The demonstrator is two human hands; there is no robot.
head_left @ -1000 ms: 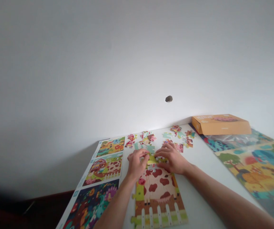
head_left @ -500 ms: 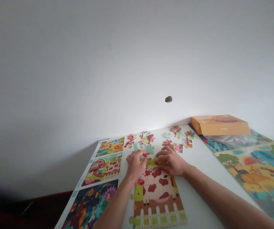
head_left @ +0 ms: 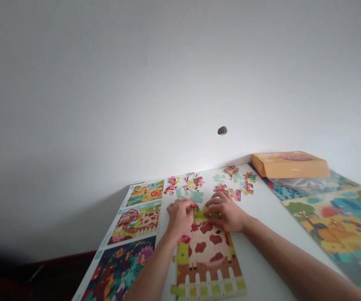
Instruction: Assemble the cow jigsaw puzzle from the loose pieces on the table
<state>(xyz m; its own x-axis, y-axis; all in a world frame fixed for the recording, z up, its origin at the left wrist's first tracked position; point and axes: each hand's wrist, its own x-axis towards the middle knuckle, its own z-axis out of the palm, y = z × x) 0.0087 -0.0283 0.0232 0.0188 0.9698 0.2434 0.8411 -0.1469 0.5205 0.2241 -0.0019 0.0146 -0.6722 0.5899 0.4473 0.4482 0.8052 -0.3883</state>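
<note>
A partly joined jigsaw puzzle point(head_left: 201, 247) lies on the white table, showing a spotted cow, green ground and a white fence. At its far edge is a green puzzle piece point(head_left: 200, 215). My left hand point(head_left: 179, 216) is closed, with thumb and forefinger pinched at the left side of this piece. My right hand point(head_left: 228, 212) curls its fingers over the piece's right part, covering some of it. Whether the piece is fully locked into the cow section is hidden by my fingers. Just beyond my hands lie loose puzzle pieces point(head_left: 196, 196), mostly pale green, red and pink.
A printed picture sheet point(head_left: 134, 210) with several scenes runs along the left. An orange box point(head_left: 295, 169) stands at the back right, with a clear plastic bag point(head_left: 304, 184) before it. A finished animal puzzle point(head_left: 334, 225) covers the right side. Behind rises a white wall point(head_left: 180, 104).
My left fingertips have shifted slightly right and nearer, down to the green piece's far left corner. My right hand stays nearly where it was.
</note>
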